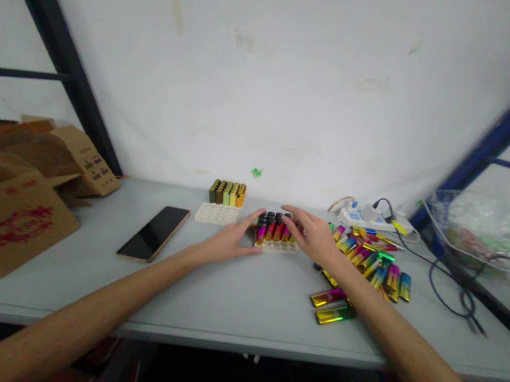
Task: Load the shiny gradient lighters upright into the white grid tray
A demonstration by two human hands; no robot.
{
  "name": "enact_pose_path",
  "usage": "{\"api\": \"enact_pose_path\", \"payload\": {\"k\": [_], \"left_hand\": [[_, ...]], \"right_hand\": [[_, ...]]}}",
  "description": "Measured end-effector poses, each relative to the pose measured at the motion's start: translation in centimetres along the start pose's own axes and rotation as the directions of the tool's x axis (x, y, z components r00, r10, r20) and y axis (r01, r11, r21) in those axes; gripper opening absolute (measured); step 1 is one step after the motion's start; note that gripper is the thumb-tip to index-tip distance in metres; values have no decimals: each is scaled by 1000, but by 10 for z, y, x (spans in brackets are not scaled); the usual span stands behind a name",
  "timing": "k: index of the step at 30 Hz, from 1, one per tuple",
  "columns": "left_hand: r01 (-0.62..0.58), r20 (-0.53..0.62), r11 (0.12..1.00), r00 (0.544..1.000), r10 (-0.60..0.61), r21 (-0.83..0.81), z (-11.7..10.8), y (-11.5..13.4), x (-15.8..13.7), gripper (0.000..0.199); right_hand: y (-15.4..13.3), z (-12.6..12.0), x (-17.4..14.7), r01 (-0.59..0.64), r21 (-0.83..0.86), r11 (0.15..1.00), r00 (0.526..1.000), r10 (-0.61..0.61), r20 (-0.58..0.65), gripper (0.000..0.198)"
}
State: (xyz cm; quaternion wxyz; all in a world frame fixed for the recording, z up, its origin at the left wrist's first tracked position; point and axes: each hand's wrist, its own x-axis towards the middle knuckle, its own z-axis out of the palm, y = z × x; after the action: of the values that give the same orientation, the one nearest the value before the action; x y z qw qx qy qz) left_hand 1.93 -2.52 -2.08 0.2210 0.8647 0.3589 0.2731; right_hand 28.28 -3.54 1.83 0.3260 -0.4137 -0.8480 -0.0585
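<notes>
A white tray with round holes [271,246] holds rows of upright lighters [270,231] with black tops and shiny pink-to-gold bodies. My left hand [227,241] is at the tray's left side, thumb and index finger spread apart, fingertips close to the lighters. At the right back corner, my right hand [311,233] has its thumb and index finger apart beside the black tops. Whether its fingertips touch a lighter is unclear. Loose metallic lighters [372,261] lie piled to the right, partly hidden behind my right forearm.
Against the wall stands a block of green, brown and yellow lighters [227,193], with another white holed tray [216,214] before it. A phone [154,233] and cardboard boxes [14,211] lie left. A power strip [369,219], black cable [463,301] and plastic bag [482,220] are right.
</notes>
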Motion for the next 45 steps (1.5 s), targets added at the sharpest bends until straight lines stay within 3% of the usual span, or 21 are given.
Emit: {"api": "enact_pose_path", "payload": {"k": [5,8,11,15,22,26,30,33,39,45], "left_hand": [[38,11,999,999,-38,23,-2,1,-1,99],[46,-7,998,999,-46,51,-3,-1,-2,102],[49,-14,997,999,-48,62,-5,-2,-3,102],[53,-24,997,998,-52,51,-7,-3,-2,101],[55,-44,996,998,-53,65,-7,-9,-4,104],[86,-43,994,996,-83,67,-6,-12,-5,112],[115,-33,990,993,-112,82,-3,-16,-4,115],[120,-19,989,993,-118,87,-2,-18,-2,109],[65,-53,993,997,-60,95,-3,-15,3,83],[80,-80,989,994,-70,127,-4,-15,3,81]], "right_hand": [[56,-32,-4,-118,-180,977,971,151,186,32],[92,-39,-13,-121,-173,978,915,177,362,29],[113,-40,-20,-150,-130,980,867,194,458,40],[115,-41,-21,-144,-10,989,843,128,522,53],[103,-36,-21,-168,173,970,827,43,560,40],[95,-27,-19,-243,221,944,881,119,458,35],[76,-21,-13,-317,544,777,935,162,314,37],[58,-17,-10,-341,711,614,935,143,324,37],[36,-1,-8,-398,855,333,917,145,371,37],[26,2,-4,-497,863,86,846,270,460,47]]}}
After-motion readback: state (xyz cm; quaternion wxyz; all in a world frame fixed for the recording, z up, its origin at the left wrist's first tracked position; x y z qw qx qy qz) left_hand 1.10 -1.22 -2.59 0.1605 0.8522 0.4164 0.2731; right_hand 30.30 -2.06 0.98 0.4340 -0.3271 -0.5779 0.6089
